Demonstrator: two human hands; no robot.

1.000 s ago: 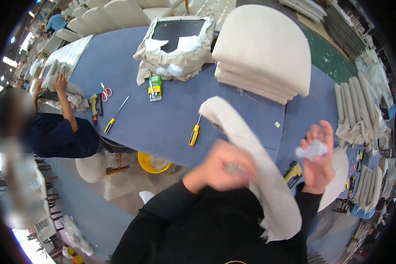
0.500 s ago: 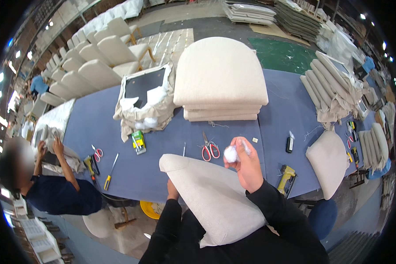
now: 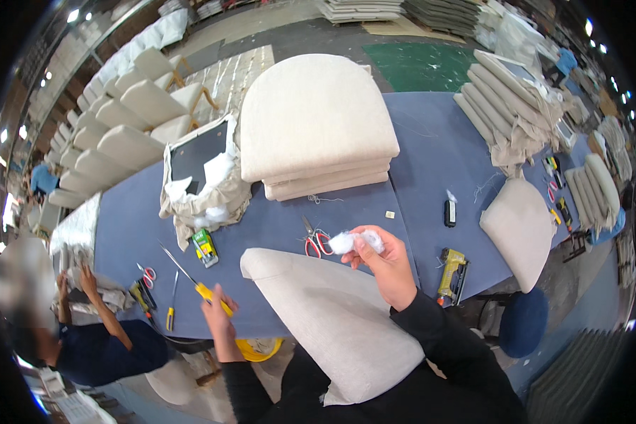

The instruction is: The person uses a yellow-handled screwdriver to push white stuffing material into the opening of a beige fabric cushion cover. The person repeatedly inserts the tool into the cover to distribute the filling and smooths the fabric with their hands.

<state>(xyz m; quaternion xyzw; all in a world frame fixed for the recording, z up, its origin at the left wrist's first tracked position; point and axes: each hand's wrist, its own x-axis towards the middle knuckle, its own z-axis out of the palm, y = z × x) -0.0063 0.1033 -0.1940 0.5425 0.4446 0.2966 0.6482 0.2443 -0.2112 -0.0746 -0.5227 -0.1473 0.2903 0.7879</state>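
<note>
In my left hand (image 3: pixel 220 316) is a long-shafted screwdriver (image 3: pixel 208 293) with a yellow handle, its shaft pointing up and left over the table. My right hand (image 3: pixel 389 265) pinches a tuft of white fibre stuffing (image 3: pixel 357 242) between thumb and fingers. A cream fabric-covered chair pad (image 3: pixel 332 311) leans across my lap against the table edge, under my right forearm. Red-handled scissors (image 3: pixel 318 242) lie just beyond the pad, beside the stuffing. A second yellow-handled screwdriver (image 3: pixel 171 311) rests on the table to the left.
Stacked cream seat cushions (image 3: pixel 318 120) stand ahead on the blue-covered table (image 3: pixel 431 169). Left of them lies a part-covered pad (image 3: pixel 201 169) near a green-yellow box (image 3: pixel 205 247). A yellow staple gun (image 3: pixel 451 275) and a loose pad (image 3: pixel 519 230) lie right. A co-worker (image 3: pixel 106 339) works at far left.
My left hand has come out from behind the pad and moved left, now with a screwdriver in it. The right hand, still pinching the stuffing, has turned slightly. My view has shifted.
</note>
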